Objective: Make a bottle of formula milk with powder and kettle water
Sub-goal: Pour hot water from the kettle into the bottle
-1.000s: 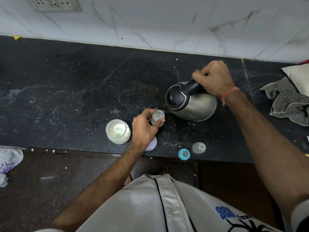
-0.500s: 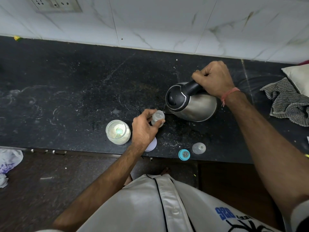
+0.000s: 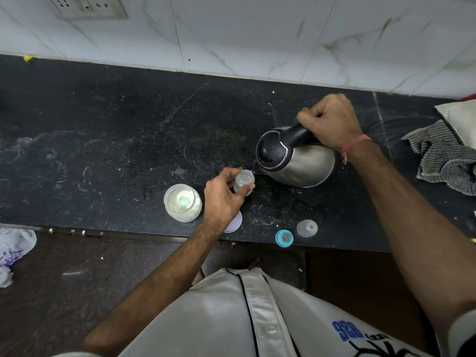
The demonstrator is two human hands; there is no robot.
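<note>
A small clear baby bottle (image 3: 244,180) stands upright on the black counter (image 3: 116,140), and my left hand (image 3: 222,199) is wrapped around it. My right hand (image 3: 332,122) grips the black handle of a steel kettle (image 3: 296,158), which is tilted left so its spout touches the bottle's mouth, with a thin stream of water running in. An open glass jar of white powder (image 3: 183,203) with a green scoop inside sits just left of my left hand. The blue ring with teat (image 3: 284,238) and the clear cap (image 3: 307,228) lie near the counter's front edge.
A white round lid (image 3: 235,224) lies partly under my left wrist. A checked cloth (image 3: 443,155) and a white pillow-like thing (image 3: 461,119) sit at the right end. The tiled wall (image 3: 231,34) carries a socket panel (image 3: 87,6). A plastic bag (image 3: 15,243) lies on the floor at left.
Almost nothing differs: both hands keep their hold, and the kettle stays tilted with its spout at the bottle's mouth.
</note>
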